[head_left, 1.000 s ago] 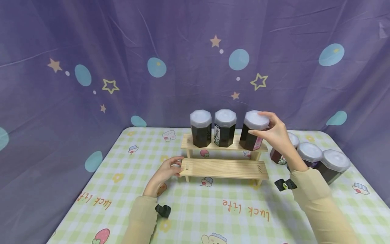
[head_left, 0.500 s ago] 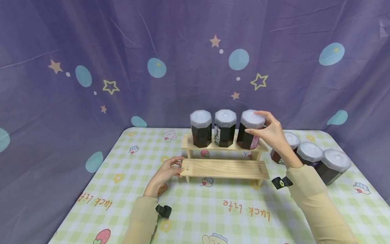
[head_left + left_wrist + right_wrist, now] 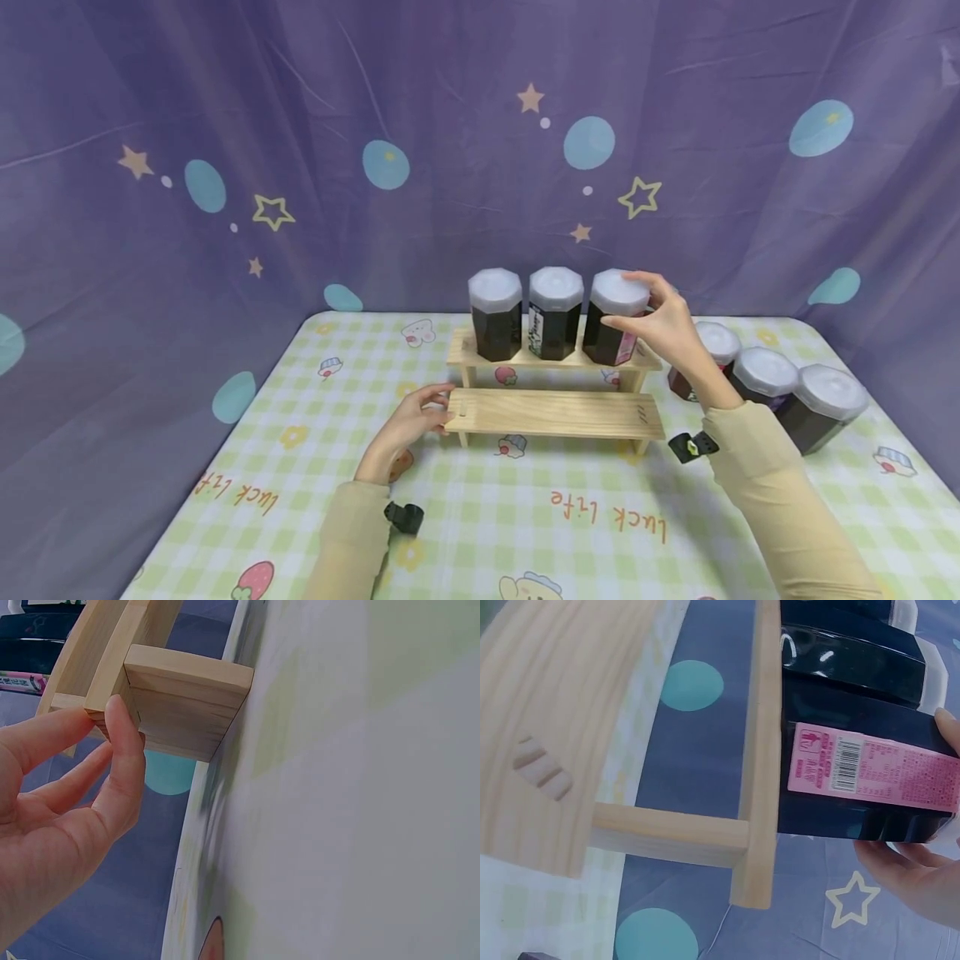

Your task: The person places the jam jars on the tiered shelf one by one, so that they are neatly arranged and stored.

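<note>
A two-step wooden rack (image 3: 555,412) stands on the table. My left hand (image 3: 405,419) pinches the left end of its lower step between thumb and fingers, as the left wrist view shows at the board's edge (image 3: 112,682). On the upper step, a dark octagonal jar (image 3: 600,335) with a whitish lid stands at the right. My right hand (image 3: 663,327) grips this jar near its lid, thumb in front and fingers behind. Its pink label (image 3: 870,766) faces the right wrist camera. Two similar jars, the left one (image 3: 497,329) and the middle one (image 3: 553,329), stand beside it, upright.
Right of the rack, a reddish-dark jar (image 3: 682,385), partly behind my right forearm, and two more lidded jars, including the nearest (image 3: 813,417), stand on the table. A checked cloth (image 3: 480,533) covers the table. Behind it hangs a purple curtain (image 3: 450,233).
My right hand has moved the jar slightly left along the upper step, closer to the middle jar, and then stayed nearly still. The left hand keeps its place on the rack.
</note>
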`<control>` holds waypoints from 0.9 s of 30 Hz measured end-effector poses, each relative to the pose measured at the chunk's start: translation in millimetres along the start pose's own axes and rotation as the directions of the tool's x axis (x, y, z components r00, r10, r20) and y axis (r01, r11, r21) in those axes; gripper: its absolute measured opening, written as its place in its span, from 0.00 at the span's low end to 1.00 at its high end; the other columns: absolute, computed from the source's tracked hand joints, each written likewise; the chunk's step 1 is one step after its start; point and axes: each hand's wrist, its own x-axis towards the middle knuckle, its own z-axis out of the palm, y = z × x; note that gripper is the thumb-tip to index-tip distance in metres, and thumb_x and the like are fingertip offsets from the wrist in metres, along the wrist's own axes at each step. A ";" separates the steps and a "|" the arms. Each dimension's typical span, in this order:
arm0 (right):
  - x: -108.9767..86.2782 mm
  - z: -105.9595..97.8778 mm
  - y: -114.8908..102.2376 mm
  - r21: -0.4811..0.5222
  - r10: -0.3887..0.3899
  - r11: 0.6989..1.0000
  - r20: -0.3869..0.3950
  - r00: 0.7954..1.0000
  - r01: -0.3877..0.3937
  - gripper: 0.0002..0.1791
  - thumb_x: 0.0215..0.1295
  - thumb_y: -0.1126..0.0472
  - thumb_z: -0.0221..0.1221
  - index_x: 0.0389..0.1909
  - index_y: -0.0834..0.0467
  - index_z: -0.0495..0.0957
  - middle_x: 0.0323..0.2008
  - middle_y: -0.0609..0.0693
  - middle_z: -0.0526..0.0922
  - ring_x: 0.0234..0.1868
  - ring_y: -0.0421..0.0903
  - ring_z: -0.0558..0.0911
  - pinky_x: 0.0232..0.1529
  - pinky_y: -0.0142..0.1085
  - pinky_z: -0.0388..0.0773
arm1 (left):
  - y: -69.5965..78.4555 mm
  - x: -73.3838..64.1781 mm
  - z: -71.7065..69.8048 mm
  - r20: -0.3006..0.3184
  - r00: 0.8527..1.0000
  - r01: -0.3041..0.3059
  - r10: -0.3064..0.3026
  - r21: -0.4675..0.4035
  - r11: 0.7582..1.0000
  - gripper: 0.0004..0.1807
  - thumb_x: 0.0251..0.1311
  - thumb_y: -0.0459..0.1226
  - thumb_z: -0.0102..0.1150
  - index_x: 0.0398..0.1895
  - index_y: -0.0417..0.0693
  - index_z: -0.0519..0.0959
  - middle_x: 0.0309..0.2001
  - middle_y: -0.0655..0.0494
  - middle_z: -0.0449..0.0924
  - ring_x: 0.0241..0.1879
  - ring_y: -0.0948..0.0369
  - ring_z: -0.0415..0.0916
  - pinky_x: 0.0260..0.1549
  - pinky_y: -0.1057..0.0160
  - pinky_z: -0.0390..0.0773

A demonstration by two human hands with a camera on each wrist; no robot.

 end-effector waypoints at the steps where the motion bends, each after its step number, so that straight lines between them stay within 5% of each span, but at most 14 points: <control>1: -0.1 0.0 0.1 0.002 -0.001 1.000 0.001 1.000 0.001 0.35 0.42 0.64 0.68 0.55 0.57 0.67 0.47 0.55 0.70 0.32 0.36 0.72 0.26 0.21 0.72 | -0.3 0.1 0.1 -0.004 1.000 -0.003 0.003 -0.001 1.000 0.27 0.55 0.27 0.53 0.61 0.37 0.62 0.45 0.40 0.64 0.27 0.59 0.73 0.32 0.55 0.80; 18: -13.0 -0.5 -31.1 -0.047 -0.007 0.999 0.027 1.000 0.008 0.34 0.47 0.68 0.64 0.57 0.63 0.63 0.46 0.59 0.68 0.32 0.42 0.70 0.24 0.21 0.66 | -2.2 0.2 -0.5 -0.006 0.999 -0.037 0.037 -0.007 0.999 0.27 0.54 0.26 0.52 0.60 0.34 0.62 0.43 0.40 0.65 0.28 0.61 0.74 0.32 0.52 0.80; 27: -9.6 0.7 4.4 -0.016 0.006 1.000 0.002 1.000 -0.006 0.37 0.48 0.60 0.66 0.61 0.52 0.63 0.54 0.55 0.66 0.40 0.40 0.74 0.34 0.24 0.73 | 1.5 -2.3 0.4 -0.002 1.000 -0.027 0.027 -0.010 1.000 0.27 0.54 0.26 0.52 0.60 0.34 0.61 0.43 0.39 0.64 0.27 0.61 0.74 0.33 0.52 0.80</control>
